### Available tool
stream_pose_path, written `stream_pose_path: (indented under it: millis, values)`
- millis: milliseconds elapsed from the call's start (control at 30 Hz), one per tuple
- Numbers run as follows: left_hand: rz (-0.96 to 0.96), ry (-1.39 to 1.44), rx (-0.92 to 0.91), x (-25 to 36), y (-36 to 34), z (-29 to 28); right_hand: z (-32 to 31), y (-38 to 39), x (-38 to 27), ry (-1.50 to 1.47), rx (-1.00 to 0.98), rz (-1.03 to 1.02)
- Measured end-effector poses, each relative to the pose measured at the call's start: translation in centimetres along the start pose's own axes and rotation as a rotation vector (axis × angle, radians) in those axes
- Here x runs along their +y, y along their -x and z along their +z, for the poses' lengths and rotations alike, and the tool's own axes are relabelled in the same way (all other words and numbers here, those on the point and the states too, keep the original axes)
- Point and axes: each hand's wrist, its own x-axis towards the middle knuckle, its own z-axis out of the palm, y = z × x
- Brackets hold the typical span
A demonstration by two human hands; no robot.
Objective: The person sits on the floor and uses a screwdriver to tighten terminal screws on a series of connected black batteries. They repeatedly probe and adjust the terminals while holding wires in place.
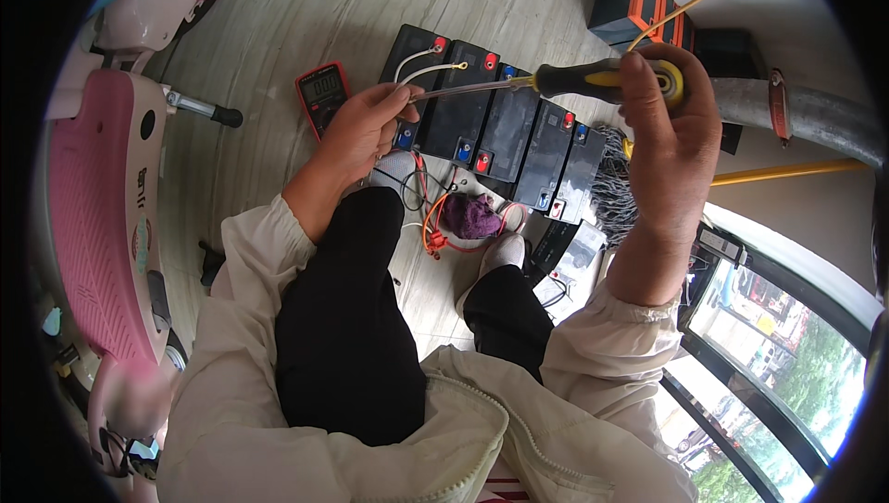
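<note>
My right hand (665,123), raised at the right, wraps round the yellow and black handle of a screwdriver (579,82). Its long metal shaft points left, level above several black batteries (491,119). At the shaft's end, my left hand (363,128) is closed, thumb and fingers pinching the tip. Whether a small part is also between those fingers cannot be seen. Below the shaft, the batteries lie side by side on the floor with red and blue terminals. A white cable (428,69) with a ring end rises beside my left fingers.
A red multimeter (323,95) lies left of the batteries. Near my feet are a purple cloth (470,216) and orange and black wires (430,225). A pink scooter (106,216) stands at the left, orange-black boxes (639,7) at the far right, a grey mop head (613,190) beside the batteries.
</note>
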Motion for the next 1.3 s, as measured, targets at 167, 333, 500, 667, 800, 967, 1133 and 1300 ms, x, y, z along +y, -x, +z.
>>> stream_pose_path:
  millis: [167, 333, 500, 667, 800, 967, 1133, 1300]
  values:
    - [0.035, -0.03, 0.059, 0.5, -0.1, 1.1, -0.8, -0.2, 0.5, 0.047, 0.098, -0.009]
    - [0.144, -0.04, 0.204, 0.4, 0.5, -1.3, -1.6, -0.4, 1.5, 0.162, 0.127, -0.035]
    - [0.312, -0.079, 0.47, -0.3, 3.1, -6.5, -1.9, -0.5, 2.2, 0.179, 0.143, -0.023]
    - [0.362, -0.698, 0.798, -7.2, 6.6, -14.9, -2.1, -0.7, 2.6, 0.2, 0.139, -0.042]
    - [0.377, -1.333, 0.71, -10.4, 10.2, -16.3, -2.4, -0.6, 2.5, 0.244, 0.154, -0.033]
    - [0.109, -1.638, 0.559, -12.2, 13.5, -17.0, -2.5, -0.6, 2.5, 0.239, 0.155, -0.044]
    - [-0.252, -1.566, 0.451, -14.6, 14.5, -17.5, -2.1, -0.7, 2.8, 0.211, 0.181, -0.06]
    - [-0.347, -1.584, 0.421, -14.7, 14.1, -18.1, -1.4, -1.0, 3.2, 0.282, 0.224, -0.103]
